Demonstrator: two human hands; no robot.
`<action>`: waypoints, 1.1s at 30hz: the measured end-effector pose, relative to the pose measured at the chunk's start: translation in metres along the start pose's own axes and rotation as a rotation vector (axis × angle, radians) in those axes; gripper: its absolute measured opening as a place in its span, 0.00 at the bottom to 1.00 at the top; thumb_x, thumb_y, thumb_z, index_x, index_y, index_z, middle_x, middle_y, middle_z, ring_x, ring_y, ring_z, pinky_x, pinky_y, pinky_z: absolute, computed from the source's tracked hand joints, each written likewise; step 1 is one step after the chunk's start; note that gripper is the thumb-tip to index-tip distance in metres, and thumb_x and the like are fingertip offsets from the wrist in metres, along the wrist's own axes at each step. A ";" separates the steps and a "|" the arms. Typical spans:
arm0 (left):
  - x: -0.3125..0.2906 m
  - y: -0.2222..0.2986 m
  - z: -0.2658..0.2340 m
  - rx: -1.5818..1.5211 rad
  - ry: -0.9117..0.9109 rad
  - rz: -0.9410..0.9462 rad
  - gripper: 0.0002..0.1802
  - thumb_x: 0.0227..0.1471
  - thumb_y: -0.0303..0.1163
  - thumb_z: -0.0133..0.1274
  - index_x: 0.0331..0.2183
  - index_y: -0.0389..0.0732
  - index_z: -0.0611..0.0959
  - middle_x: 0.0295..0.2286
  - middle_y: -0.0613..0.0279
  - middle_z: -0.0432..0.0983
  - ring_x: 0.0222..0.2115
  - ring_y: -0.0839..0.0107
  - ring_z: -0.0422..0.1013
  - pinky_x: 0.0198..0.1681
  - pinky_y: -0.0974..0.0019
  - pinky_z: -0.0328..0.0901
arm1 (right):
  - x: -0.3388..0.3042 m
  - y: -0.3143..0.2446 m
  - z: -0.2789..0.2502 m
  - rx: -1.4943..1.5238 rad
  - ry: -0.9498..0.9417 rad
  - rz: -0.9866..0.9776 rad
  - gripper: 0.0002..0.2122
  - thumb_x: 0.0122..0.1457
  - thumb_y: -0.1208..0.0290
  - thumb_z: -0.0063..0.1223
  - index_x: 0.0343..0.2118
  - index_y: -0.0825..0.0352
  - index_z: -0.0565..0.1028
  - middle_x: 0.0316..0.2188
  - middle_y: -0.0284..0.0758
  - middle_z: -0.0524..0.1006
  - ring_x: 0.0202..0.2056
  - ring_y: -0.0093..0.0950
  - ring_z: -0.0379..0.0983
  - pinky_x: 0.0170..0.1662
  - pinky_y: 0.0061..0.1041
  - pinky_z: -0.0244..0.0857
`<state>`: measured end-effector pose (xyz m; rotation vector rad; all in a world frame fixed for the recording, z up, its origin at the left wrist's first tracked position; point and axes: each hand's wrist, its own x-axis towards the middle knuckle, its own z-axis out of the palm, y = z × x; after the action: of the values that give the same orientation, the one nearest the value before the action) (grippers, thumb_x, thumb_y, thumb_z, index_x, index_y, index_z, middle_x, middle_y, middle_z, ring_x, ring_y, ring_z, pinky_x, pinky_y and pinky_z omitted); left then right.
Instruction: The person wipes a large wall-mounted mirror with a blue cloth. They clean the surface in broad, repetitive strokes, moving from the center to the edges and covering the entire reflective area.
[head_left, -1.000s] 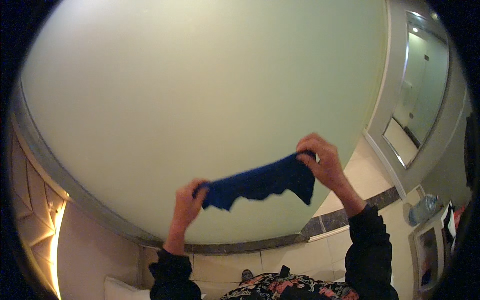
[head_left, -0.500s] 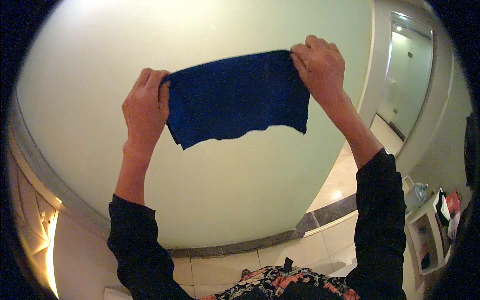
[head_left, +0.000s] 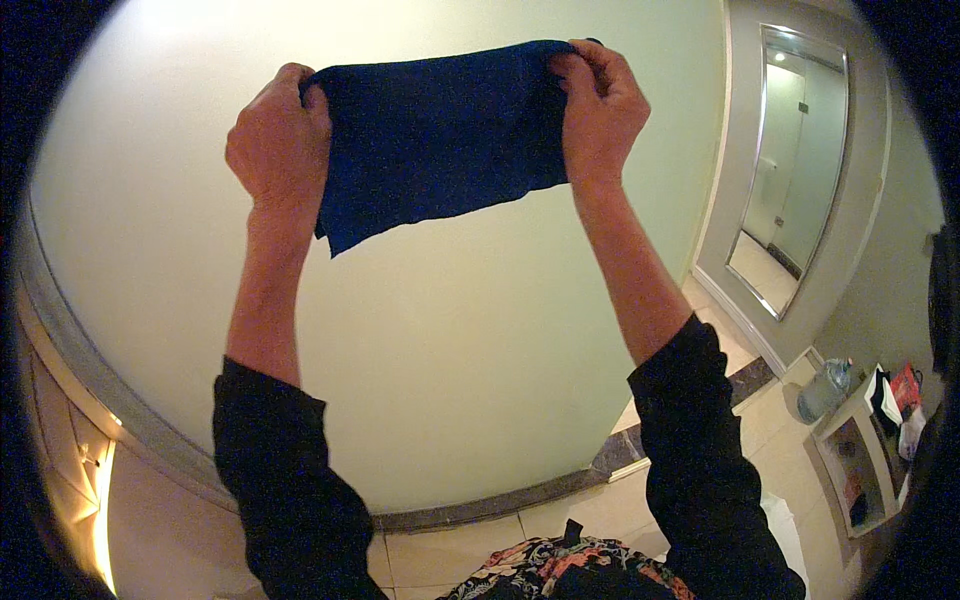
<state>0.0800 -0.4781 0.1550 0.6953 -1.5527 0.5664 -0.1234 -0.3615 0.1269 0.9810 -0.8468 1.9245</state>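
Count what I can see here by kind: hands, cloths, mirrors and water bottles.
Hands: 2, left hand and right hand
Cloths: 1, blue cloth, held up by both
Mirrors: 1, mirror
Water bottles: 1, bottle
Total: 5

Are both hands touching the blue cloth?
Touching. In the head view, the left hand and the right hand each pinch a top corner of the blue cloth, holding it stretched out between them.
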 end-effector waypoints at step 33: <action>-0.165 -0.033 0.055 -0.066 0.013 0.128 0.38 0.47 0.55 0.39 0.49 0.31 0.61 0.52 0.32 0.43 0.54 0.36 0.40 0.53 0.39 0.36 | -0.126 0.003 0.028 -0.549 -0.758 -0.687 0.28 0.36 0.54 0.53 0.46 0.47 0.67 0.55 0.36 0.56 0.56 0.45 0.47 0.51 0.59 0.35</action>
<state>0.0720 -0.5235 -0.0156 0.5438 -1.6045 0.6101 -0.0692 -0.4298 0.0312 1.4167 -1.1643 0.6611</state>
